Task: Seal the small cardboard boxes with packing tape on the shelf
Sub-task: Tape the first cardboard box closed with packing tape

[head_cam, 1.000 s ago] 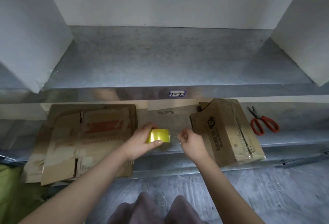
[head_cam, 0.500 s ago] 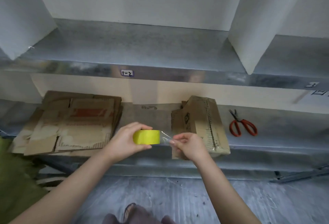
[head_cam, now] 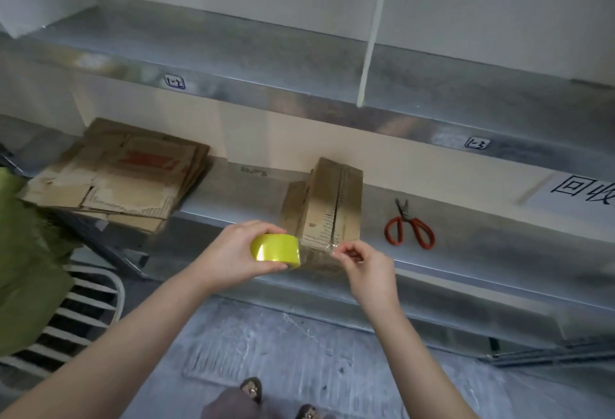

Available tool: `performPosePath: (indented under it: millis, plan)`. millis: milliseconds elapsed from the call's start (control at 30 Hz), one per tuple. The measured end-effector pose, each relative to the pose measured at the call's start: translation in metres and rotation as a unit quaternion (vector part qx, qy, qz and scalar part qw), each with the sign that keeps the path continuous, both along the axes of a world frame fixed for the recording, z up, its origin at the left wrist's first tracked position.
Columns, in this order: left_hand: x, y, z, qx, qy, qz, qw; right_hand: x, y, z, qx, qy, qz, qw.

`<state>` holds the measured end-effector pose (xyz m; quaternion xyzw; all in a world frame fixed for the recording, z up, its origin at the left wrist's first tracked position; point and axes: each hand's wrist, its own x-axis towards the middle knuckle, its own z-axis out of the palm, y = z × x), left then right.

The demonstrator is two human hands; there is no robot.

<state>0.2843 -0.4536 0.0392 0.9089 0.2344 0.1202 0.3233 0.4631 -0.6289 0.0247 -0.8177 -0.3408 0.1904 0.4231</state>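
Shelf (head_cam: 466, 252) view has swung right since a second ago; box (head_cam: 336, 205) now sits dead ahead on the lower level, top seam untaped. Flat cardboard stack (head_cam: 126, 179) lies well apart to its left. Left hand (head_cam: 233, 259) grips the yellow tape roll (head_cam: 276, 250), right hand (head_cam: 366, 262) pinches the free end. Clear strip (head_cam: 316, 252) is pulled longer than before, stretched just in front of the box's near end, so taping looks about to start. Scissors (head_cam: 409, 229) lie right of the box, untouched.
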Motion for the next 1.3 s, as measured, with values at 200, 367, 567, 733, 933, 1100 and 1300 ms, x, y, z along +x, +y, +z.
performPosePath:
  millis: [200, 367, 567, 733, 933, 1100, 1300]
  plan:
    - [0.015, -0.008, 0.011, 0.033, 0.042, -0.037, 0.998, 0.006, -0.025, -0.005, 0.042, -0.089, -0.016, 0.995]
    - [0.024, -0.016, 0.021, 0.03, 0.056, -0.089, 0.994, 0.017, -0.025, -0.016, -0.003, 0.083, -0.057, 0.995]
    - [0.037, -0.018, 0.032, 0.062, 0.047, -0.14, 0.987, 0.031, -0.028, -0.025, -0.055, 0.192, -0.007, 0.98]
    - [0.04, -0.02, 0.027, 0.043, 0.08, -0.153, 0.984, 0.046, -0.04, -0.013, -0.032, 0.06, -0.034, 0.997]
    - [0.038, -0.017, 0.025, 0.046, 0.089, -0.109, 0.989, 0.047, -0.045, 0.003, -0.035, -0.049, -0.032, 0.998]
    - [0.03, -0.006, 0.028, 0.056, 0.087, -0.083, 0.991, 0.036, -0.048, 0.007, -0.033, -0.027, -0.026, 0.999]
    - [0.027, -0.004, 0.016, 0.135, 0.143, -0.039, 0.98, 0.025, -0.057, 0.005, 0.002, -0.036, -0.042, 0.998]
